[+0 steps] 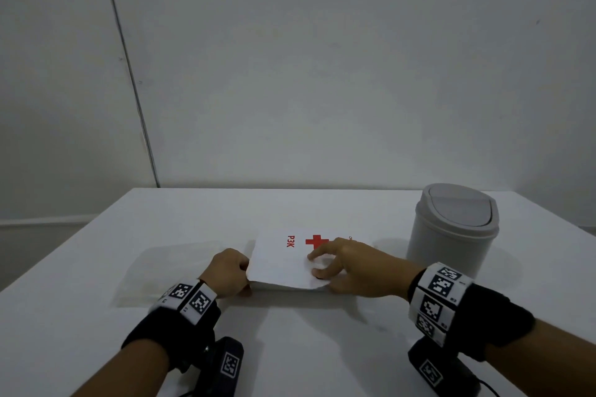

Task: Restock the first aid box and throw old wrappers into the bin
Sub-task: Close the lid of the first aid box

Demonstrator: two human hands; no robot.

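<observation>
First aid box (283, 263) likely light, stiff, slick: left hand (229, 274) pinches its left edge, right hand (353, 264) clasps the front corner.

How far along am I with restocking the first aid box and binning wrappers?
Early, it seems. Done: nothing visible; the bin has its flap shut. In hand: the left hand grips the first aid box at its left edge, the right hand holds its near corner. Left: restocking, and binning wrappers, perhaps the clear plastic sheet left of the box. No supplies show.
</observation>
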